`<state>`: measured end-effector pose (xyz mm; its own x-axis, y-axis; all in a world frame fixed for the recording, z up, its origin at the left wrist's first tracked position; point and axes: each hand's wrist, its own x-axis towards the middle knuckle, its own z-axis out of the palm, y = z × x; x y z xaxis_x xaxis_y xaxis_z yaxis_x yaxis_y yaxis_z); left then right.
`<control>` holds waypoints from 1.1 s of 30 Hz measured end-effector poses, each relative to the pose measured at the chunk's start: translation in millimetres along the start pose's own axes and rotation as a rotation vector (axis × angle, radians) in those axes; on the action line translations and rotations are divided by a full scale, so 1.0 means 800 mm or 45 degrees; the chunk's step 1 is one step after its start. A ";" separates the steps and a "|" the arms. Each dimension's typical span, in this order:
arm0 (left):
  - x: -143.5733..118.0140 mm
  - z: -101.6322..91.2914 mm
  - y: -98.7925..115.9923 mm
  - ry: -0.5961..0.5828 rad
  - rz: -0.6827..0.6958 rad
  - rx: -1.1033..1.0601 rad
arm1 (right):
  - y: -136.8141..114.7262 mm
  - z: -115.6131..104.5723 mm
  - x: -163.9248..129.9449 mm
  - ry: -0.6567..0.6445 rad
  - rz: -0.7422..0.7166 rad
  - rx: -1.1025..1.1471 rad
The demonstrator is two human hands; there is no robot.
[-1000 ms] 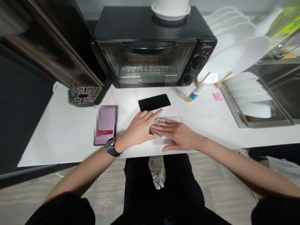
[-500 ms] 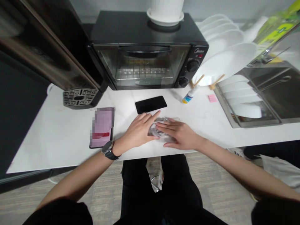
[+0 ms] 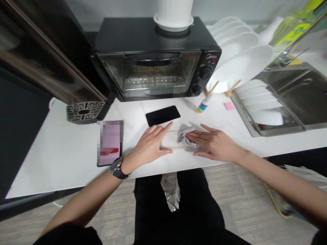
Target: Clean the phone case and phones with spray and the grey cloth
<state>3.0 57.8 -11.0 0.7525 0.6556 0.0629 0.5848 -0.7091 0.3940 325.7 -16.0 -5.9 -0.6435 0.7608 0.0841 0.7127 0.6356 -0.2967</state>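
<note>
A clear phone case [image 3: 171, 140] lies on the white counter, its thin edges faintly visible. My left hand [image 3: 152, 141] holds its left end, thumb along the near edge and index finger along the far edge. Under the fingertips of my right hand [image 3: 217, 143] is a crumpled grey cloth [image 3: 187, 135], pressed onto the right part of the case. My right thumb and index finger are spread away from the cloth. Just beyond the case lies a black phone [image 3: 163, 115], screen up. A small white bottle [image 3: 203, 104] with a blue and yellow label stands behind the cloth.
A tablet-like device [image 3: 111, 143] with a lit pink screen lies left of my left wrist. At the back stands a toaster oven [image 3: 155, 75], with a drip tray [image 3: 85, 111] to its left. Plates [image 3: 241, 68], a pink note [image 3: 229, 106] and a sink [image 3: 291, 131] are on the right.
My right hand has slid the grey cloth to the right along the case, exposing the case's left part. My left hand stays at the left end. The view has shifted slightly.
</note>
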 end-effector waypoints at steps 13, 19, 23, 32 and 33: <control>-0.001 -0.001 -0.006 -0.025 -0.033 -0.017 | -0.025 0.013 0.015 -0.036 -0.159 0.186; 0.001 -0.004 -0.002 -0.010 0.005 -0.007 | 0.010 -0.010 -0.007 -0.079 -0.096 -0.129; 0.003 -0.005 -0.004 -0.007 0.011 -0.022 | -0.027 0.019 0.046 -0.064 -0.147 0.024; 0.001 -0.004 -0.005 -0.030 -0.014 -0.028 | -0.031 0.014 -0.001 -0.020 -0.126 0.045; 0.001 -0.004 -0.004 -0.027 -0.010 -0.024 | -0.018 0.007 -0.013 -0.016 -0.085 0.014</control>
<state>0.9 61.3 -9.5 0.7541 0.6555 0.0403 0.5852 -0.6986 0.4116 320.2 -33.8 -8.1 -0.6929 0.7151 0.0924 0.6651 0.6833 -0.3010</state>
